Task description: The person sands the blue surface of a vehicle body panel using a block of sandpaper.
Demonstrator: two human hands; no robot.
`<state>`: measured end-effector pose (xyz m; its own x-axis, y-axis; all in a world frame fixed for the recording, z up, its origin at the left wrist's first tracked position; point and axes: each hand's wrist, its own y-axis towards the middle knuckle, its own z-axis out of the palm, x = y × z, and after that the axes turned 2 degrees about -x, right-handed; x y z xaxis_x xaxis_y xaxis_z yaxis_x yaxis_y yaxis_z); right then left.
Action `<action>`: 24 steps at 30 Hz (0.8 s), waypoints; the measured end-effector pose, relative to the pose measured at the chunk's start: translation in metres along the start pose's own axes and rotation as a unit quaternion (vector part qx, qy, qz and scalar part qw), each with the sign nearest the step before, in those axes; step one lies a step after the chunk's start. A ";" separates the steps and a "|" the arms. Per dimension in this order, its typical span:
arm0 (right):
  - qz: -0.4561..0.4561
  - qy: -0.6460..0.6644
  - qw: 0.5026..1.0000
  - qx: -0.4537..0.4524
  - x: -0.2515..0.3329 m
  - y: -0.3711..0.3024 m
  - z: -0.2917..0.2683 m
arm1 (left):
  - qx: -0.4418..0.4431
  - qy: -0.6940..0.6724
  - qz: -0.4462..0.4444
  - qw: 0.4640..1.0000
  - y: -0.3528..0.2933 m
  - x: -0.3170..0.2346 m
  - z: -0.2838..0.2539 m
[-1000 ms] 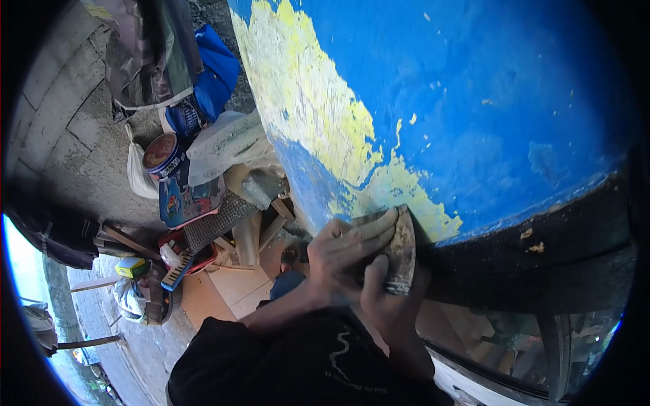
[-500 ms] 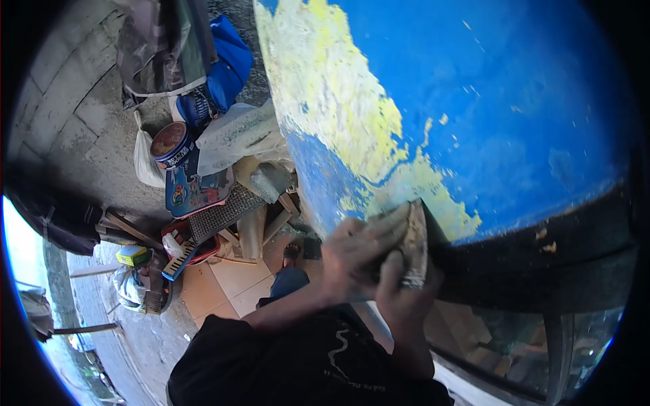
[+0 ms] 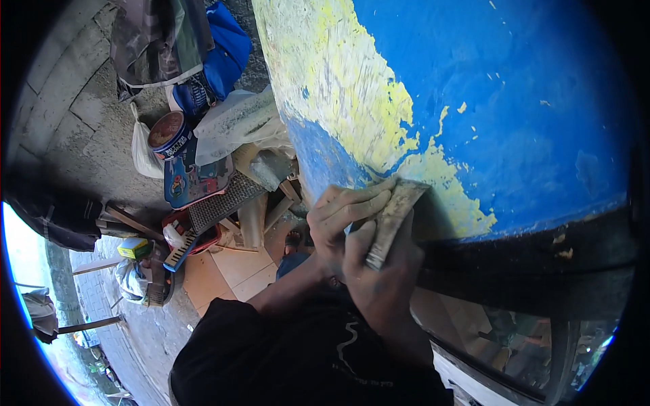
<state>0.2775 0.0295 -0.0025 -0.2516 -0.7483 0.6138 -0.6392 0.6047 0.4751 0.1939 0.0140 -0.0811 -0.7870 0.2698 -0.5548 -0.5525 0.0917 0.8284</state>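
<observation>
Both my hands are closed around a flat, worn scraper (image 3: 395, 218) dusted with pale residue. My left hand (image 3: 342, 220) has its fingers stretched over the upper side of the tool, near the painted face. Lower down, my right hand (image 3: 382, 271) grips it, with the thumb along its near face. The scraper's far end meets or nearly meets a large blue-painted panel (image 3: 501, 115); exact contact is hidden. Left of the blue, paint is stripped to a whitish and yellow patch (image 3: 332, 68) with ragged edges. Small pale chips and nicks dot the blue.
A dark ledge (image 3: 514, 271) runs below the panel, with flakes on it. At left are a round tub (image 3: 167, 132), a blue tray (image 3: 193, 179), plastic sheeting (image 3: 237, 128), wood pieces (image 3: 254, 223) and a basket with bags (image 3: 145, 281). Tiled floor (image 3: 233, 267) lies below.
My hands and the scraper have shifted left and slightly up in view. The scraper has turned from nearly upright to a slant, its top leaning right. The whole view has moved slightly.
</observation>
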 end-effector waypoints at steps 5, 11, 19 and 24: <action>0.013 0.081 0.994 -0.076 -0.037 -0.021 -0.007 | 0.070 0.012 0.011 0.997 -0.005 -0.021 0.004; 0.000 0.026 1.000 -0.014 0.000 0.012 -0.013 | 0.035 0.023 0.005 0.999 0.032 -0.013 -0.011; 0.025 -0.016 0.999 -0.024 -0.004 0.004 -0.009 | 0.071 -0.008 0.041 0.997 0.026 -0.006 -0.012; -0.113 -0.006 0.980 -0.161 -0.019 0.012 -0.002 | 0.024 0.018 0.067 0.997 0.031 -0.003 0.003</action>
<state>0.2758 0.0516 -0.0067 -0.1396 -0.8751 0.4634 -0.4181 0.4763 0.7735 0.1802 0.0192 -0.0540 -0.8631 0.2483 -0.4397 -0.4280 0.1023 0.8980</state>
